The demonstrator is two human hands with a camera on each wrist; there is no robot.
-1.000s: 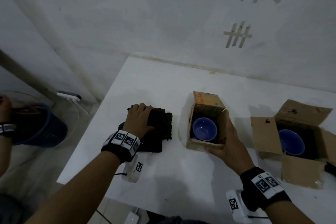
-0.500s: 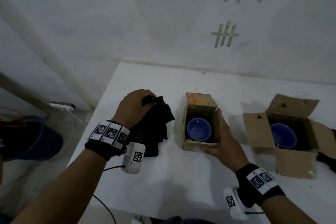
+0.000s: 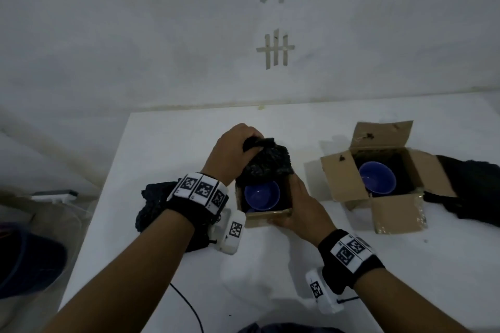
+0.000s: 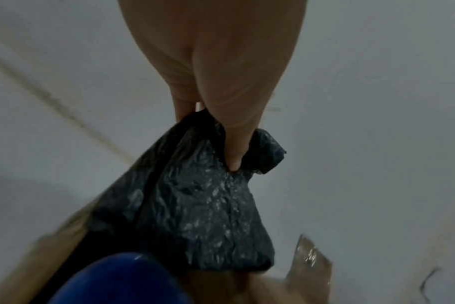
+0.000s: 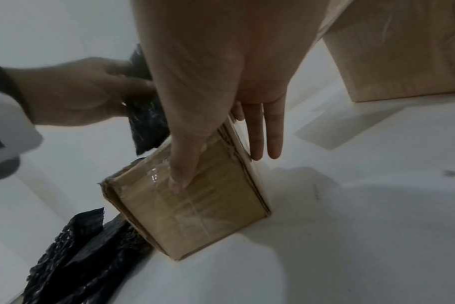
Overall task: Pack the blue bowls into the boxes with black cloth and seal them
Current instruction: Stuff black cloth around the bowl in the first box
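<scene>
two open cardboard boxes stand on the white table (image 3: 167,143), each with a blue bowl inside. furthest left on the table a heap of black cloth (image 3: 154,205) lies crumpled, partly under the left forearm; in the right wrist view its surface looks crinkled and faintly shiny. just right of it, the left hand (image 3: 230,151) pinches the gathered top of another black cloth (image 3: 267,165) between thumb and curled fingers, and the cloth hangs as a bunched, wrinkled bundle over the far part of the small box (image 3: 266,215). its lower end covers the box's far edge, next to the small box's bowl (image 3: 261,194), a deep glossy blue that sits upright in the dark interior. the right hand (image 3: 300,211) clasps the box's near right corner: the thumb lies on the taped front face and the fingers stretch straight down the right wall. the right wrist view shows the box tilted towards the left, on its edge.

well apart to the right stands the larger box (image 3: 392,208), four flaps spread wide, dark lining inside, with the second blue bowl (image 3: 377,177) upright in it. more black cloth (image 3: 470,186) lies just beside its right flap.
</scene>
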